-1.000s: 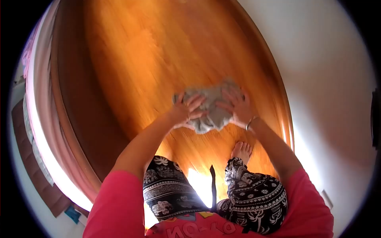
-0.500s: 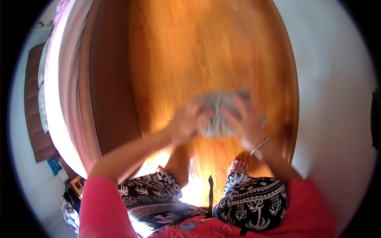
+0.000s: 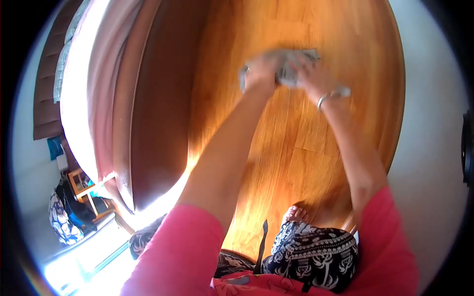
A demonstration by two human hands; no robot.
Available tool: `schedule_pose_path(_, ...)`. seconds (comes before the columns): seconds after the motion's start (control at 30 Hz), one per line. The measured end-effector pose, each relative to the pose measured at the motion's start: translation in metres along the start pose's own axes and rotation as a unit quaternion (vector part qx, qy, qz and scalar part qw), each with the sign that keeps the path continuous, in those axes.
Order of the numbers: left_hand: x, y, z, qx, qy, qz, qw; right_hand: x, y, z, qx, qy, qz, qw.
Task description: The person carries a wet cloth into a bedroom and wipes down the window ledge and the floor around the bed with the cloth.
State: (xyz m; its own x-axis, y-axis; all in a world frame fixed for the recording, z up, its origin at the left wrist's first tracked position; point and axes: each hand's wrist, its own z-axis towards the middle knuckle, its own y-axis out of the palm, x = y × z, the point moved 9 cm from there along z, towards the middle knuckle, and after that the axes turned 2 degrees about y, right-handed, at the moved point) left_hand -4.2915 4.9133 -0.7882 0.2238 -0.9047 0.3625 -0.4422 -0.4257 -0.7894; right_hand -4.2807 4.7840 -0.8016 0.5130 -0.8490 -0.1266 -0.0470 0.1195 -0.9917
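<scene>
Right hand [image 3: 311, 78]: fingers splayed over the cloth [image 3: 287, 75]; left hand [image 3: 262, 71] blurred, can't tell if clenched. Cloth's on the floor [image 3: 281, 148], 12 o'clock from the foot [image 3: 295, 214]. Looks light, limp, unbreakable; likely bunches. Best pressed at 3 and 9 o'clock edges.

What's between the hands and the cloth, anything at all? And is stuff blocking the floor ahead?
Nothing visible: the left hand and right hand are both on the cloth. I see nothing blocking the floor just ahead either.
</scene>
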Motion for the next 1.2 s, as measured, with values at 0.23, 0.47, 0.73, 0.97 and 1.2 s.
schedule_pose_path(0.23,-0.041,0.013,-0.189,0.246,0.109,-0.064,0.961,-0.114,-0.088,-0.133,0.152,-0.087,0.238,0.955)
schedule_pose_path(0.47,-0.207,0.169,-0.360,0.046,-0.187,-0.017,0.981,-0.293,0.036,-0.235,-0.022,-0.416,0.174,0.892)
schedule_pose_path(0.73,-0.212,-0.009,-0.054,0.212,0.057,0.016,0.976,-0.203,0.037,0.051,-0.178,-0.161,-0.003,0.971)
schedule_pose_path(0.97,0.000,-0.008,0.017,0.018,0.183,0.062,0.981,-0.040,0.020,-0.001,0.046,0.182,0.032,0.982)
schedule_pose_path(1.2,-0.027,0.135,-0.218,-0.030,0.295,0.065,0.953,-0.115,0.016,-0.264,-0.100,0.015,0.093,0.991)
